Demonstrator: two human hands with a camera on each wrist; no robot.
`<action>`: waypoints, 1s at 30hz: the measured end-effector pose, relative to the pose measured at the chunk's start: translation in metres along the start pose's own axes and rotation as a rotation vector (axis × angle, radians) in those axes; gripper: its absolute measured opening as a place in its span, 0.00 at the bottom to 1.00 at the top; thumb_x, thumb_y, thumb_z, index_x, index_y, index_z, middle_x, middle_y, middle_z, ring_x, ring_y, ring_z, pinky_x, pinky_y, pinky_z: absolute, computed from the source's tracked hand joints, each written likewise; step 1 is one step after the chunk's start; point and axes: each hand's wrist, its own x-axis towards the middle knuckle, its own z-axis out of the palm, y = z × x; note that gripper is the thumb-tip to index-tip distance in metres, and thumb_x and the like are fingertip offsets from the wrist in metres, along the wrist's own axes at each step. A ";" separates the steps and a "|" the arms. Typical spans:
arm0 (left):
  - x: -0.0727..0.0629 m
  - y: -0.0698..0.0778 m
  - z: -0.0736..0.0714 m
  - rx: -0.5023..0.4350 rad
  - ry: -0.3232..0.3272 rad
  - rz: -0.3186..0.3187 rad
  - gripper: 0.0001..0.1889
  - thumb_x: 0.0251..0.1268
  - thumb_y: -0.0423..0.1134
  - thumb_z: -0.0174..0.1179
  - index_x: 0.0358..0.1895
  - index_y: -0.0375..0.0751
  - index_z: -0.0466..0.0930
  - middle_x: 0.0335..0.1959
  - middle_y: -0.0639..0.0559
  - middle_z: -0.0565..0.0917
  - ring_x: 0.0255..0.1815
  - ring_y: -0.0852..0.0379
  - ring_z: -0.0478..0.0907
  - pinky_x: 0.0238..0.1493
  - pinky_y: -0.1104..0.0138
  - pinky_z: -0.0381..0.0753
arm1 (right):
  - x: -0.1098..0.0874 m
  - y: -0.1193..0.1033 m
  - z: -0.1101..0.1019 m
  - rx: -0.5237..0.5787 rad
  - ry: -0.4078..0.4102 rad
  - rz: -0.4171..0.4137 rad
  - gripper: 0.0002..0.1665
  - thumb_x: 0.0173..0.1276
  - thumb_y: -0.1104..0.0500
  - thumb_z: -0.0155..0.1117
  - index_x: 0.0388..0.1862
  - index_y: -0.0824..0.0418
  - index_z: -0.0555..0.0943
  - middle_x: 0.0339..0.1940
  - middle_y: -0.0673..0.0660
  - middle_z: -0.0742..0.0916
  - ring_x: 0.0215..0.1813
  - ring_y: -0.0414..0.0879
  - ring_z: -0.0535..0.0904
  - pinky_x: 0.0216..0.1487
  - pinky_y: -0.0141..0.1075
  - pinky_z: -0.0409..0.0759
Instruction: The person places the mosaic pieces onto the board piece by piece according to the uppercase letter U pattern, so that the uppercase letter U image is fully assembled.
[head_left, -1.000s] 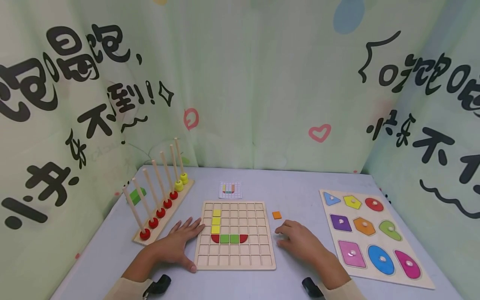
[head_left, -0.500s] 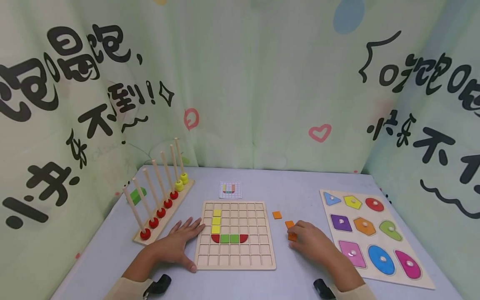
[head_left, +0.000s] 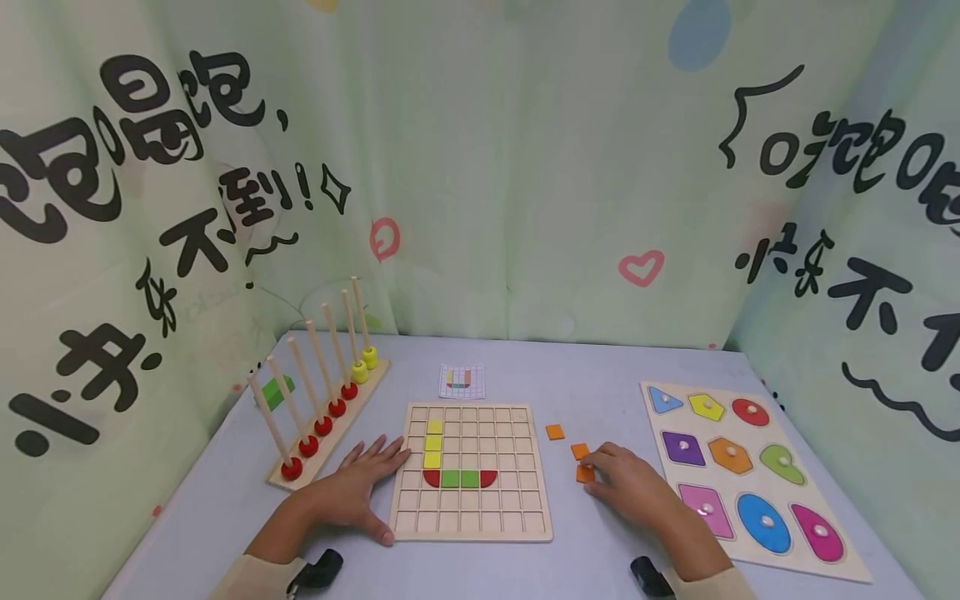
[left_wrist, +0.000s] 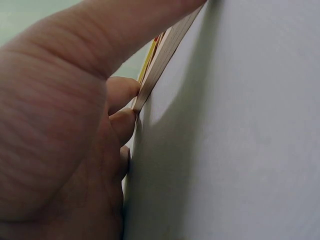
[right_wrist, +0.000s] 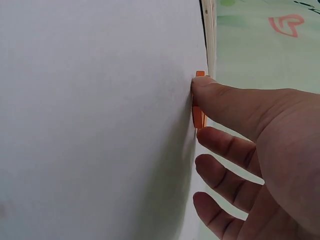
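Observation:
In the head view, a wooden grid board (head_left: 472,507) carries a column of yellow tiles (head_left: 432,443) above a row of green tiles (head_left: 460,479) with a red piece (head_left: 489,479) at either end. Spread fingers of my left hand (head_left: 356,487) rest along the board's left edge, the thumb at its near corner. My right hand (head_left: 626,487) pinches an orange square tile (head_left: 584,474) on the table with thumb and index finger. The right wrist view shows the thumb (right_wrist: 207,89) overlapping the orange pieces. Two more orange tiles (head_left: 554,432) lie farther back, one beside the held tile.
A pattern card (head_left: 462,382) lies behind the board. To the left stands a row of wooden pegs (head_left: 330,446) with red and yellow beads, a green piece (head_left: 275,392) behind it. A knobbed shape puzzle (head_left: 757,508) lies at right. Printed curtains (head_left: 510,167) enclose the table.
My right hand has moved right, away from the board, bringing two orange tiles into sight, and now holds almost still at the nearer one. My left hand stays at the board's edge.

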 end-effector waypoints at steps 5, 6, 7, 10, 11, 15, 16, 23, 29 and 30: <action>0.000 0.000 0.000 -0.002 -0.004 -0.004 0.64 0.29 0.68 0.75 0.77 0.50 0.57 0.79 0.52 0.49 0.78 0.45 0.35 0.72 0.44 0.30 | 0.002 -0.002 0.000 0.015 -0.033 0.015 0.17 0.59 0.59 0.73 0.49 0.56 0.84 0.38 0.44 0.79 0.42 0.43 0.74 0.54 0.47 0.77; 0.000 0.000 0.001 0.000 -0.003 -0.005 0.64 0.29 0.68 0.75 0.77 0.50 0.57 0.79 0.52 0.49 0.78 0.45 0.35 0.72 0.44 0.30 | 0.003 -0.002 -0.001 0.019 -0.042 0.022 0.17 0.60 0.59 0.73 0.49 0.56 0.84 0.37 0.44 0.79 0.42 0.43 0.74 0.55 0.47 0.77; 0.000 0.000 0.001 0.002 -0.003 -0.006 0.64 0.29 0.68 0.75 0.77 0.50 0.57 0.79 0.52 0.49 0.78 0.45 0.35 0.72 0.44 0.30 | 0.003 -0.002 -0.001 0.019 -0.048 0.023 0.18 0.60 0.60 0.73 0.49 0.56 0.84 0.37 0.45 0.79 0.42 0.44 0.74 0.54 0.47 0.77; 0.001 0.000 0.002 0.003 0.000 -0.006 0.64 0.29 0.68 0.75 0.77 0.50 0.57 0.79 0.52 0.50 0.78 0.45 0.35 0.72 0.44 0.30 | 0.003 -0.004 -0.001 0.022 -0.051 0.023 0.19 0.60 0.60 0.73 0.51 0.56 0.84 0.37 0.44 0.78 0.41 0.43 0.74 0.54 0.46 0.78; 0.001 0.000 0.002 0.003 0.001 -0.005 0.64 0.29 0.68 0.75 0.77 0.50 0.57 0.79 0.52 0.50 0.78 0.45 0.35 0.72 0.44 0.30 | 0.003 -0.004 0.000 0.023 -0.047 0.017 0.19 0.60 0.60 0.73 0.51 0.56 0.83 0.37 0.44 0.78 0.41 0.43 0.73 0.54 0.46 0.78; 0.000 0.000 0.001 -0.004 0.003 -0.004 0.64 0.29 0.67 0.76 0.76 0.49 0.57 0.79 0.51 0.50 0.78 0.44 0.35 0.72 0.43 0.30 | 0.005 -0.005 0.002 0.032 -0.018 -0.018 0.19 0.61 0.60 0.72 0.52 0.57 0.83 0.37 0.44 0.77 0.40 0.42 0.73 0.52 0.44 0.77; 0.000 0.000 0.001 -0.004 0.003 -0.004 0.64 0.29 0.67 0.76 0.76 0.49 0.57 0.79 0.51 0.50 0.78 0.44 0.35 0.72 0.43 0.30 | 0.006 -0.005 0.003 0.033 -0.009 -0.031 0.19 0.62 0.60 0.71 0.52 0.58 0.83 0.37 0.44 0.77 0.40 0.41 0.73 0.52 0.43 0.77; 0.001 0.001 0.000 -0.004 -0.001 -0.006 0.64 0.29 0.67 0.76 0.77 0.49 0.57 0.79 0.51 0.50 0.78 0.44 0.35 0.72 0.43 0.30 | 0.009 -0.012 0.008 0.044 0.034 -0.079 0.18 0.63 0.59 0.70 0.52 0.57 0.83 0.42 0.43 0.77 0.43 0.40 0.74 0.54 0.43 0.77; 0.001 0.001 0.001 -0.001 0.004 -0.009 0.64 0.28 0.67 0.76 0.76 0.49 0.57 0.78 0.51 0.50 0.78 0.44 0.36 0.72 0.43 0.30 | 0.013 -0.020 0.010 0.050 0.034 -0.084 0.18 0.64 0.59 0.70 0.52 0.57 0.83 0.38 0.42 0.75 0.40 0.39 0.72 0.50 0.40 0.78; 0.000 0.001 0.001 0.000 0.005 -0.011 0.64 0.28 0.67 0.76 0.76 0.49 0.57 0.78 0.51 0.50 0.78 0.44 0.36 0.72 0.43 0.30 | 0.014 -0.022 0.010 0.046 0.035 -0.087 0.18 0.64 0.59 0.70 0.53 0.56 0.83 0.38 0.42 0.75 0.39 0.38 0.72 0.49 0.39 0.78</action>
